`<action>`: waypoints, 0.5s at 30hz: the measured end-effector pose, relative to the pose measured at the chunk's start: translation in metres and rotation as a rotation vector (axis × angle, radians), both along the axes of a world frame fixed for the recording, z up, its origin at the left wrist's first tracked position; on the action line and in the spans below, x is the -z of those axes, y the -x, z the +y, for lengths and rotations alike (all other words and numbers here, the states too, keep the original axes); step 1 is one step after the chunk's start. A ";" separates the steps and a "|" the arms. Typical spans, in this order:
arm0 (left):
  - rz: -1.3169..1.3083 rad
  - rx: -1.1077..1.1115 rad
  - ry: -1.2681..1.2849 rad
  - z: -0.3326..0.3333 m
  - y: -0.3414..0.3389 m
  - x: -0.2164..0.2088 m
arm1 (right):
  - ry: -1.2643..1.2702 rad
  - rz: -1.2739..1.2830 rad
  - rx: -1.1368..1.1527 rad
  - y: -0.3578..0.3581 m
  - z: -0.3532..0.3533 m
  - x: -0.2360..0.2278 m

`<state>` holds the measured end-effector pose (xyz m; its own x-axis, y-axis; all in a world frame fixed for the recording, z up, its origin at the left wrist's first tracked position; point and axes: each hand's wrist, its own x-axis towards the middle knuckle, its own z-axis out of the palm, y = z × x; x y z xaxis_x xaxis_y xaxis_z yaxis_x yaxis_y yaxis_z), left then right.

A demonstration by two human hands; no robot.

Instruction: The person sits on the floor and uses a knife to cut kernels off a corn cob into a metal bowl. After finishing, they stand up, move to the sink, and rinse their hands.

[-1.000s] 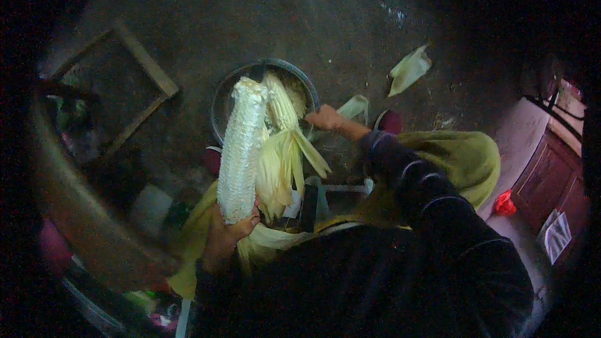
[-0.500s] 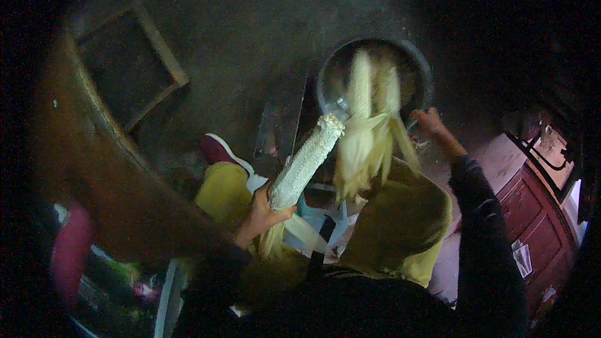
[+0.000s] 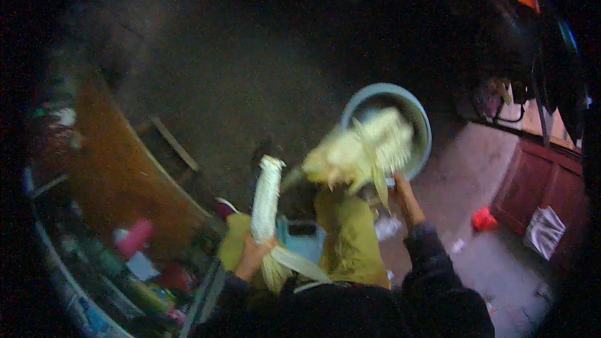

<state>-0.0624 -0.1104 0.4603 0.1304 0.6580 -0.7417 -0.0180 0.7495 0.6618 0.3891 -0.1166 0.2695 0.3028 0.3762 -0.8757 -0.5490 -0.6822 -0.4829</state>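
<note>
My left hand (image 3: 255,255) is wrapped round the base of a pale ear of corn (image 3: 266,203), held upright with its husk (image 3: 275,272) peeled back and trailing below the fist. Off to the right is a round light-blue bucket (image 3: 383,89). Blurred ears of corn (image 3: 391,141) lie across its mouth, their loose husks (image 3: 335,161) spilling over the near left side. My right hand (image 3: 404,189) is closed at the bucket's near rim, beside a hanging strip of husk; its fingertips are partly hidden.
Below my knees is a light-blue stool or box (image 3: 300,238). A curved brown board (image 3: 116,156) and a wooden frame (image 3: 174,144) stand at left, above cluttered goods (image 3: 150,294). A maroon cabinet (image 3: 532,175), a red bag (image 3: 483,218) and a silvery packet (image 3: 543,233) are at right.
The view has shifted. In my left hand, the ear of corn has gone from leaning toward the bucket to nearly upright, farther from it. My right hand stays at the bucket's rim.
</note>
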 end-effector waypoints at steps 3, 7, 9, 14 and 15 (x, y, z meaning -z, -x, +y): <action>0.094 0.154 -0.129 0.024 -0.007 -0.053 | -0.034 0.040 0.080 0.010 -0.072 -0.071; -0.017 -0.100 -0.071 0.079 -0.011 -0.139 | 0.171 0.142 0.334 0.006 -0.108 -0.070; -0.008 -0.158 -0.098 0.097 0.009 -0.161 | 0.146 0.237 0.324 0.012 -0.119 -0.104; 0.050 -0.389 -0.187 0.114 -0.001 -0.204 | 0.015 -0.032 0.178 -0.022 -0.143 -0.142; 0.130 -0.231 -0.245 0.107 0.031 -0.210 | 0.136 0.262 0.328 -0.024 -0.124 -0.178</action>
<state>-0.0930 -0.0029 0.6701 -0.1282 0.8191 -0.5592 -0.0723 0.5546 0.8290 0.4135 -0.2407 0.4477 0.1486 0.1735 -0.9736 -0.8392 -0.4987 -0.2170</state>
